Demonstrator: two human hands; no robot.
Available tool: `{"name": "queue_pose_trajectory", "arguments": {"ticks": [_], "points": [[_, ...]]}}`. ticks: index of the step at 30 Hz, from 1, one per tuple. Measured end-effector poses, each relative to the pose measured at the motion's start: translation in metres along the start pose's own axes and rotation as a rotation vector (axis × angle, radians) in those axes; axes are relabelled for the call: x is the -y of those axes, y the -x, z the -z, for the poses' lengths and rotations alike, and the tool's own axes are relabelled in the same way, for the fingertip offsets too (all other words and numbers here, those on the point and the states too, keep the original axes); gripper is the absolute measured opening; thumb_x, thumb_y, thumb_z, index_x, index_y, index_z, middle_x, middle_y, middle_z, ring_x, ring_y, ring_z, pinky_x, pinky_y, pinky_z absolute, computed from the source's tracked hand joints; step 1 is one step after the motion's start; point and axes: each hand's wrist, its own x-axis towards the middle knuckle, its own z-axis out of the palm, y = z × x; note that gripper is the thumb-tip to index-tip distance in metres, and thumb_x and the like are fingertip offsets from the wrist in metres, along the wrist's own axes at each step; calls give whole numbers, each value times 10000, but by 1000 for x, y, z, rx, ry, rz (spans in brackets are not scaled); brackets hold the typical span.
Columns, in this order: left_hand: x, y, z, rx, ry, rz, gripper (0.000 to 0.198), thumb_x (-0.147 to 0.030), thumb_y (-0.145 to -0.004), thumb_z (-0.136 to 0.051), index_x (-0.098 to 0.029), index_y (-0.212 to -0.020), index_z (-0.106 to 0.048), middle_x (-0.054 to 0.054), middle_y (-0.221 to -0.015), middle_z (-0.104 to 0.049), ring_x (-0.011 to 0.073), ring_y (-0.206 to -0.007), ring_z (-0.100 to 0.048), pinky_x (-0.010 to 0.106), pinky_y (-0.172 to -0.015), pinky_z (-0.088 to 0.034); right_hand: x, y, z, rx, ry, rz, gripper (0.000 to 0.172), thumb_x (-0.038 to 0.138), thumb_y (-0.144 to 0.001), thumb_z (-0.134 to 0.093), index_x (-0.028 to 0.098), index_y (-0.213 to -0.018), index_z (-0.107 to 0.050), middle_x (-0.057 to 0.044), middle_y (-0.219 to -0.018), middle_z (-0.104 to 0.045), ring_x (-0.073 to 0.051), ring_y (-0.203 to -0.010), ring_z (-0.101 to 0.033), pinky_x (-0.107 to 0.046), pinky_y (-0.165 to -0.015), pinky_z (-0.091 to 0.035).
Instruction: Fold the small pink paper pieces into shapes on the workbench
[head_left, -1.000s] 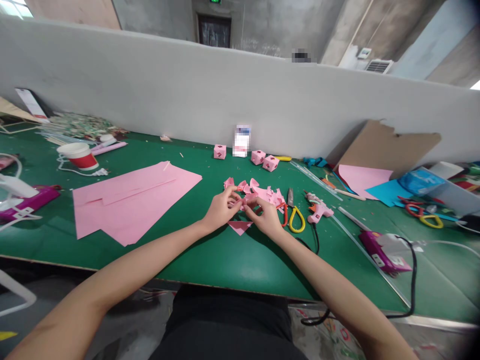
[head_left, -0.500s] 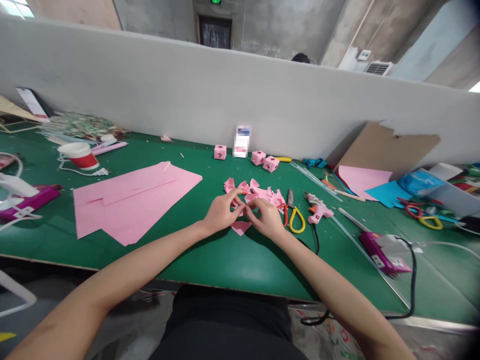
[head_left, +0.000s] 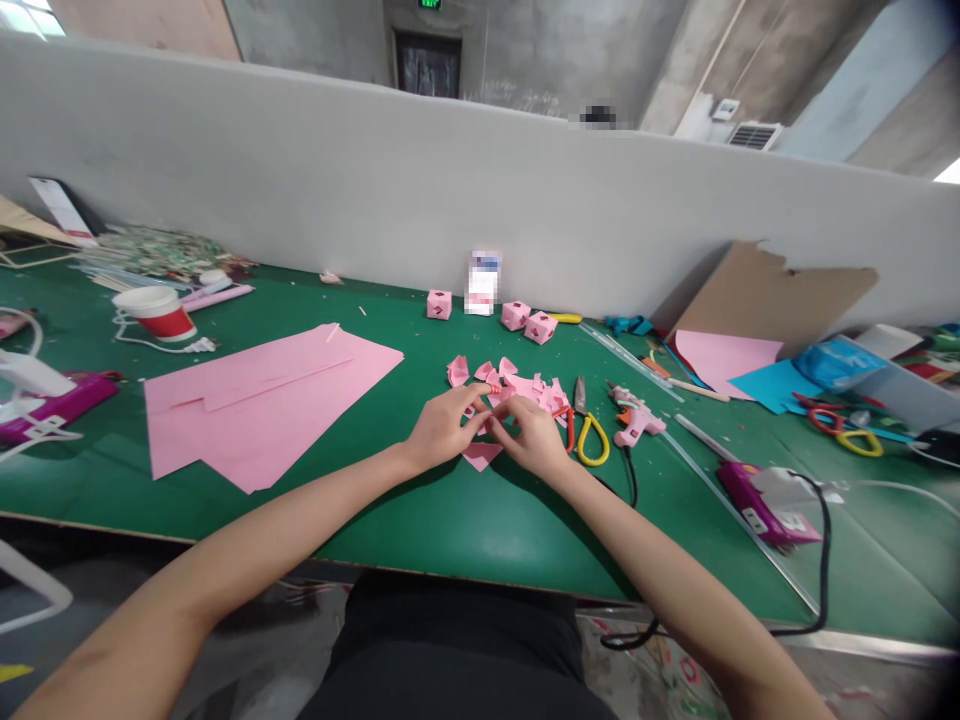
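Observation:
Both my hands meet over the middle of the green table [head_left: 450, 520]. My left hand [head_left: 441, 428] and my right hand [head_left: 534, 436] each pinch a small folded pink paper piece [head_left: 489, 408] held between their fingertips. Under them a pink paper triangle [head_left: 481, 455] lies flat. Just behind the hands sits a heap of small folded pink pieces [head_left: 525, 385]. Scissors with red and yellow handles [head_left: 589, 432] lie right of my right hand, beside a pink glue gun [head_left: 634, 417].
A large pink sheet [head_left: 262, 400] covers the table's left half. Three pink paper cubes [head_left: 439, 304] [head_left: 516, 315] [head_left: 541, 327] stand by the grey partition [head_left: 375, 190]. A red cup [head_left: 159, 312] sits at far left, purple glue guns [head_left: 761, 495] [head_left: 52, 405] on both sides, cardboard [head_left: 772, 295] and blue paper [head_left: 772, 385] at right.
My fingers have shifted slightly on the small pink piece, the left fingers stretching over it. The hands stay in the same spot; nothing else has moved.

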Motion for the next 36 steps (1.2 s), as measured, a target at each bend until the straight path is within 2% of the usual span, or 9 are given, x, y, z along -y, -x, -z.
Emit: {"name": "queue_pose_trajectory", "arguments": {"ticks": [5,9,12,15,17,20,25,31,36], "points": [[4,1,-1,35,-69,-36,314,-219,-901,-577,-240,-1212,-535,23,-930,-707,193,-914,-667,327,-825,-522,-2,1,-1,26,45,15,103,264,-893,-526,209,-846,-599,-60,-832,-671,-197,-773,-627,-293,-670,-474],[7,-3,4,34,-133,-65,320,-235,-919,-554,-235,-1236,-510,29,-979,-701,194,-987,-654,316,-852,-516,-3,0,-3,28,-1,-18,148,298,-935,-501,217,-986,-615,-64,-949,-692,-192,-828,-661,-284,-674,-497],[14,-11,12,-111,-98,12,324,-232,-923,-548,-224,-1242,-491,18,-927,-683,161,-895,-659,288,-812,-523,-5,-1,-4,-23,-36,-54,256,325,-950,-489,210,-1166,-564,-96,-1124,-673,-201,-893,-676,-312,-723,-527],[27,-18,18,-248,-25,120,327,-198,-906,-553,-200,-1226,-483,28,-922,-662,135,-797,-643,253,-704,-526,-9,-1,-6,-59,-66,-88,334,315,-954,-468,197,-1264,-508,-111,-1152,-672,-206,-892,-681,-336,-734,-545],[36,-20,19,-283,12,187,320,-168,-888,-552,-191,-1201,-491,38,-940,-655,126,-764,-630,241,-657,-518,-12,0,-7,-70,-92,-110,344,312,-951,-461,192,-1271,-507,-108,-1133,-680,-205,-886,-680,-334,-720,-552],[43,-21,18,-299,49,220,316,-141,-864,-550,-186,-1174,-502,42,-930,-654,129,-772,-627,250,-667,-520,-16,1,-8,-80,-112,-129,333,310,-942,-466,191,-1246,-531,-107,-1122,-683,-203,-878,-676,-330,-710,-554],[37,-19,15,-276,81,212,306,-126,-835,-542,-185,-1135,-524,33,-898,-658,140,-807,-643,266,-709,-530,-17,1,-9,-94,-142,-155,323,293,-925,-478,197,-1222,-560,-108,-1116,-685,-199,-865,-671,-328,-707,-553],[30,-12,9,-69,116,134,360,-60,-777,-520,-193,-1112,-532,-1,-843,-659,134,-790,-654,271,-764,-538,-16,-1,-4,-156,-175,-173,294,210,-897,-454,187,-1145,-610,-111,-1091,-698,-209,-872,-667,-325,-681,-546],[35,-12,6,-8,137,182,389,-51,-784,-512,-194,-1145,-511,-5,-835,-699,143,-771,-682,307,-798,-542,-16,-1,-5,-197,-211,-207,292,194,-888,-441,181,-1117,-622,-115,-1087,-702,-205,-858,-669,-322,-678,-546]]}}
